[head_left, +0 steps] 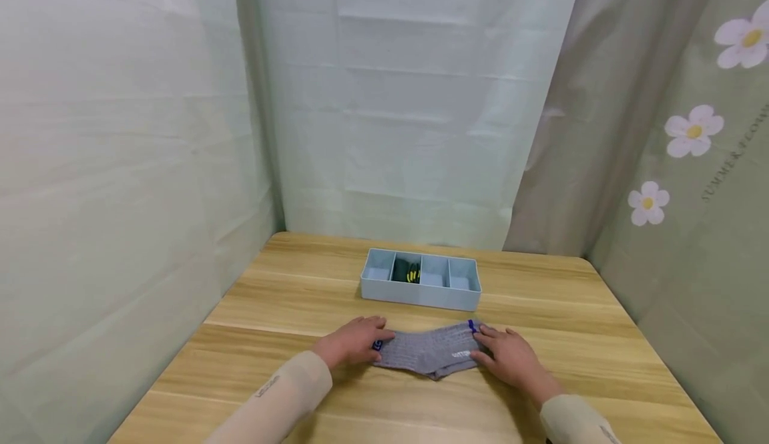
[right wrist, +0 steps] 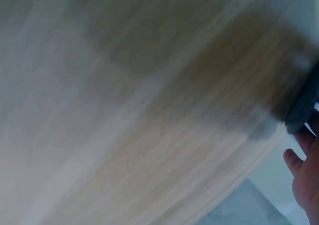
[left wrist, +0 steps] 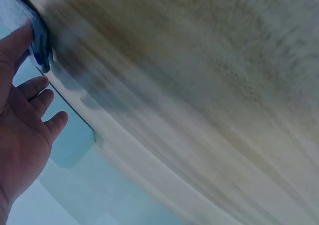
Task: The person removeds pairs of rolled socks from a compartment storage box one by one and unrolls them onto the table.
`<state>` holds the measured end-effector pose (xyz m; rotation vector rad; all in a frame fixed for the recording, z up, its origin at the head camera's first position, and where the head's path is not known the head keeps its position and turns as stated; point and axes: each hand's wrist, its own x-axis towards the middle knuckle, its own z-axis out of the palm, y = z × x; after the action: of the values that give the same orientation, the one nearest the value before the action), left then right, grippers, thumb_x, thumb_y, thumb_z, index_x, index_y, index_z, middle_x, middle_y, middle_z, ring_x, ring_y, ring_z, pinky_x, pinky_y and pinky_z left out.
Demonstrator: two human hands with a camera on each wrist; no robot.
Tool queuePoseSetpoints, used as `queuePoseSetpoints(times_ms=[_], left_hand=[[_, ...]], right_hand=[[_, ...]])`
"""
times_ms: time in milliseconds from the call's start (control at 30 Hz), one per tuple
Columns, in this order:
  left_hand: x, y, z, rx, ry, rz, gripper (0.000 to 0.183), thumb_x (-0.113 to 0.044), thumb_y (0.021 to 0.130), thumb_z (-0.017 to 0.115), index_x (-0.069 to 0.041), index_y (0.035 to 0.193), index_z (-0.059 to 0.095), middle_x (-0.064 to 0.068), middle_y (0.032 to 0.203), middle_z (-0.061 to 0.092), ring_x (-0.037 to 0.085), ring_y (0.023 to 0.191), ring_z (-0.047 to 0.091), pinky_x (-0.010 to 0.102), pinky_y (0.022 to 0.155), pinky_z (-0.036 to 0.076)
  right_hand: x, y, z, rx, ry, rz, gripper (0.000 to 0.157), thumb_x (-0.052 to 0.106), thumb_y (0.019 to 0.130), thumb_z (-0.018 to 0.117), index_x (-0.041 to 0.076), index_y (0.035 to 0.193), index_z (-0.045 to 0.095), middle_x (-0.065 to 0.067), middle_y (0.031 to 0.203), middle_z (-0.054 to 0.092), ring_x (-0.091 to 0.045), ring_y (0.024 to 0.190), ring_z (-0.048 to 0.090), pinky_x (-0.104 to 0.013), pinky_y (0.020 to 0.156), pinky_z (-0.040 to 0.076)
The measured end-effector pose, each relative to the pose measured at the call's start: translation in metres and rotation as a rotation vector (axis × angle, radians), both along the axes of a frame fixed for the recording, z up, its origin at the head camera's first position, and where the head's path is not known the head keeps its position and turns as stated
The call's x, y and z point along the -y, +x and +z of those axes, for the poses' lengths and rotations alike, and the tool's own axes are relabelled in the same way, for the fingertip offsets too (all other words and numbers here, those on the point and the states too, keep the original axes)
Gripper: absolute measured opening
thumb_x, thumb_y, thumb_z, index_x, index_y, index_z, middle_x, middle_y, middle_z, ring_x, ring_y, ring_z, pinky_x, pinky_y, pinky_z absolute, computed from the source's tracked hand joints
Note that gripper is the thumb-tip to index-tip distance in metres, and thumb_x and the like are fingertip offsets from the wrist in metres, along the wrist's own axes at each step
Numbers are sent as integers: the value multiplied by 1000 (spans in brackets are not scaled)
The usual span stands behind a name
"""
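A pair of grey socks (head_left: 423,352) lies stretched sideways on the wooden table in the head view, with white lettering and dark blue marks. At its left end my left hand (head_left: 356,340) pinches the fabric between thumb and forefinger. The other fingers of that left hand (left wrist: 30,120) spread loosely in the left wrist view, beside the end of the socks (left wrist: 37,30). My right hand (head_left: 510,357) pinches the opposite end. Only part of the right hand (right wrist: 306,177) shows at the edge of the right wrist view, by the dark sock edge (right wrist: 304,103).
Behind the socks stands a light blue box (head_left: 420,293) with several compartments in a row. Dark folded fabric with yellow marks (head_left: 406,271) sits in its second compartment from the left. Pale curtains (head_left: 396,130) hang around the table (head_left: 270,297).
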<state>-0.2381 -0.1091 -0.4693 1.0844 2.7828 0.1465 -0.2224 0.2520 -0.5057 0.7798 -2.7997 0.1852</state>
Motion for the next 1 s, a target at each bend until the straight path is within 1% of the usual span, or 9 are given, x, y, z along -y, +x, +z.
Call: queuePoseSetpoints(times_ms=[167, 300, 400, 467, 567, 633, 767, 867, 1000], left_hand=[[-1, -2, -4, -56, 44, 27, 46, -20, 89, 74, -10, 133, 63, 23, 139, 52, 36, 130, 49, 45, 108, 39], [-14, 5, -4, -95, 139, 94, 35, -19, 94, 69, -4, 125, 67, 21, 137, 56, 34, 127, 53, 44, 107, 41], [-30, 15, -5, -154, 191, 148, 29, -24, 95, 67, 0, 110, 72, 19, 121, 65, 32, 113, 62, 42, 98, 49], [-40, 22, -8, -184, 182, 192, 36, -30, 95, 67, 4, 107, 70, 21, 114, 67, 33, 108, 63, 42, 94, 51], [-49, 28, -15, -207, 133, 262, 47, -37, 93, 68, 7, 109, 66, 23, 113, 65, 33, 107, 63, 41, 93, 52], [-50, 27, -20, -210, 90, 288, 54, -40, 93, 68, 7, 119, 62, 25, 122, 61, 35, 116, 59, 43, 98, 49], [-43, 18, -24, -183, 41, 282, 59, -45, 93, 65, 2, 128, 59, 20, 131, 58, 32, 123, 55, 48, 102, 45], [-38, 11, -22, -130, 29, 269, 62, -46, 95, 63, -1, 136, 55, 17, 141, 53, 30, 133, 47, 52, 108, 37], [-32, 5, -19, -95, 26, 231, 63, -44, 95, 64, -2, 140, 53, 16, 145, 50, 30, 136, 44, 53, 111, 34]], right_hand=[[4, 1, 6, -66, -67, 5, 34, 29, 93, 69, 3, 114, 73, -14, 118, 70, -34, 105, 67, -52, 93, 50], [13, -1, 12, -89, -154, 84, 33, 16, 91, 71, -2, 118, 70, -19, 123, 66, -36, 113, 62, -52, 96, 48], [18, 0, 15, -1, -141, 126, 40, 12, 93, 69, -7, 127, 62, -24, 132, 59, -39, 121, 57, -53, 98, 46], [19, 1, 15, 103, -111, 95, 45, 16, 95, 67, -8, 132, 58, -25, 137, 54, -41, 125, 53, -53, 101, 44], [17, 2, 12, 237, -113, 20, 53, 24, 96, 65, -7, 138, 53, -27, 144, 47, -44, 130, 48, -55, 104, 39], [15, 2, 10, 287, -133, -15, 55, 27, 97, 65, -5, 139, 52, -27, 147, 43, -45, 132, 45, -56, 106, 37], [15, 4, 6, 308, -175, -42, 56, 29, 96, 65, -4, 140, 52, -28, 148, 41, -45, 135, 40, -57, 108, 35], [15, 8, 5, 317, -215, -69, 56, 29, 96, 66, -5, 139, 52, -28, 149, 40, -46, 136, 38, -57, 109, 34], [16, 14, 4, 324, -267, -96, 57, 27, 95, 67, -7, 138, 52, -29, 149, 39, -47, 137, 37, -58, 109, 33]])
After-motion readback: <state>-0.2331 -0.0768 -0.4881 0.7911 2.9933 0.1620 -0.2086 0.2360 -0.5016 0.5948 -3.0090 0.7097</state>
